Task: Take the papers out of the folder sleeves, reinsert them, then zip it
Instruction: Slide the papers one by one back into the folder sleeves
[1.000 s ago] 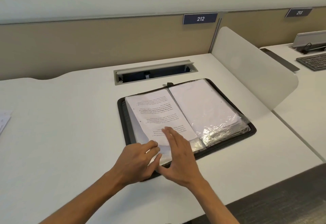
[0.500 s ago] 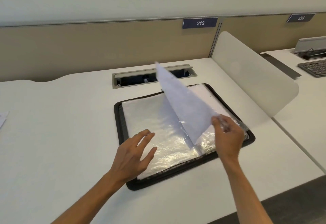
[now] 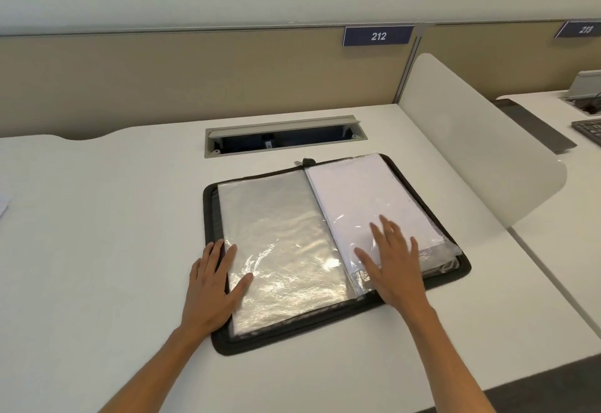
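Open folder (image 3: 336,251) at the centre of the surface (image 3: 97,250), left hand (image 3: 213,281) flat at its 8 o'clock edge, right hand (image 3: 392,261) flat on the 3 o'clock sleeves (image 3: 364,204), neither grip closed on anything; slick film could slide or crease under pressing palms.

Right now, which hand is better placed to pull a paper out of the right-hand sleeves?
Probably the right hand. It lies flat on the right-hand sleeves, which hold white paper, near their front edge. The left hand rests across the folder, on its left edge beside the empty-looking sleeve.
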`<state>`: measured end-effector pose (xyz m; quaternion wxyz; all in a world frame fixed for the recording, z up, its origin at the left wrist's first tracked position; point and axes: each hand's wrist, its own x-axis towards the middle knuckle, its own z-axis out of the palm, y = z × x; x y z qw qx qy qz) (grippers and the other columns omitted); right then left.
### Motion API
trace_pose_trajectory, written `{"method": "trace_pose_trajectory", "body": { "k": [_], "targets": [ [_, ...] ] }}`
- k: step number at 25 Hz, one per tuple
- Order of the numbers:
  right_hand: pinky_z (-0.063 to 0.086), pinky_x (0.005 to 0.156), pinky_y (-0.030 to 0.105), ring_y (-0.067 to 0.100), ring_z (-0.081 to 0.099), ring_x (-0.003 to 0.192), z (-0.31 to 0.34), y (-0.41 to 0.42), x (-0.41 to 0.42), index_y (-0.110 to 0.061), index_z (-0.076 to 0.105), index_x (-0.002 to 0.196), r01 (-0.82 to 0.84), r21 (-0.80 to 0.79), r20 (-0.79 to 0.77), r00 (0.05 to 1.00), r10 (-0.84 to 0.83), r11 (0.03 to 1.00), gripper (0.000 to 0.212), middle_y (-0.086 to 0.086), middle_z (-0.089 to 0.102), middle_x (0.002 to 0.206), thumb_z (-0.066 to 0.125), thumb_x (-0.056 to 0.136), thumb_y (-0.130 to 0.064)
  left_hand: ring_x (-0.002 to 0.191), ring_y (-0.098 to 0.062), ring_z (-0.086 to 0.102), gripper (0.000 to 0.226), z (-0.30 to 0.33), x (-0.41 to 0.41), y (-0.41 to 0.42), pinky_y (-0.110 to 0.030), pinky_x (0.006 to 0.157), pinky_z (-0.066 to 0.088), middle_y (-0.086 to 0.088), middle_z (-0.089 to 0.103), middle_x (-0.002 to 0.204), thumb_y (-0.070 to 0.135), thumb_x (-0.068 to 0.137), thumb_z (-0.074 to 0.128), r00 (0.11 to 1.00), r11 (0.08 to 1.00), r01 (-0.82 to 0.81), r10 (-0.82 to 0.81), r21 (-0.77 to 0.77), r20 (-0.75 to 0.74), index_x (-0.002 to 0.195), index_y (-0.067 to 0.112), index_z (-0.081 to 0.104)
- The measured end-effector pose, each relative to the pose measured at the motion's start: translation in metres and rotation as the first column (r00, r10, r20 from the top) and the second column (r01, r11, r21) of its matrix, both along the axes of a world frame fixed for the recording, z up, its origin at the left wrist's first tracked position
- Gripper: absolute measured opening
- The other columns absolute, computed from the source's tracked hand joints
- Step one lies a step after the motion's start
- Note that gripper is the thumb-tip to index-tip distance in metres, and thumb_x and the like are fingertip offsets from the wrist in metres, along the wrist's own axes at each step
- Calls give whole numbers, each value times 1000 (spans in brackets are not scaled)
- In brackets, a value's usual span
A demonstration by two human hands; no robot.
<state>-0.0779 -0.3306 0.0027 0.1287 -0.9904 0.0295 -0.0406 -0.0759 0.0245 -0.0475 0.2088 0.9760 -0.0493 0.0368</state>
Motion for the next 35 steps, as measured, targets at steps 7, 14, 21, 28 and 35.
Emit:
{"method": "trace_pose_trajectory", "body": {
  "k": [7,14,21,28,35],
  "targets": [
    [3,121,44,10,1,151,-31,-16,11,-30,11,157,59,29,-139,989,-54,998,79,-11,1,164,17,92,-74,149,-13,9,75,1,2,-1,-39,119,16,5,21,160,73,87,33,999,1000,-18,18,-12,26,148,29,37],
    [4,121,49,24,-3,151,-38,-9,15,-18,7,157,319,40,-105,944,-314,947,92,5,2,165,20,89,-77,147,-15,18,69,1,3,-1,-40,117,22,6,28,157,68,88,38,998,1000,-29,30,-12,59,144,28,41],
    [38,109,47,28,44,134,-11,38,16,-14,38,147,92,297,159,977,-144,950,61,10,47,147,56,95,-40,145,1,6,69,9,0,7,-29,117,12,17,17,157,64,92,37,1000,984,15,-11,-177,24,150,28,32],
    [53,79,22,2,65,84,5,254,3,-26,68,115,-330,525,65,935,350,785,23,-16,71,93,58,95,-30,137,-18,39,61,7,-11,158,-27,110,26,3,44,146,58,87,41,988,980,-152,154,-129,-2,134,22,53],
    [44,87,26,12,54,97,-17,432,43,-19,57,129,-441,526,-181,777,603,727,45,-6,51,121,65,87,-34,121,-26,51,59,11,-9,324,-43,96,40,-6,56,131,56,83,41,948,949,-309,303,64,96,118,15,64]
  ]
}}
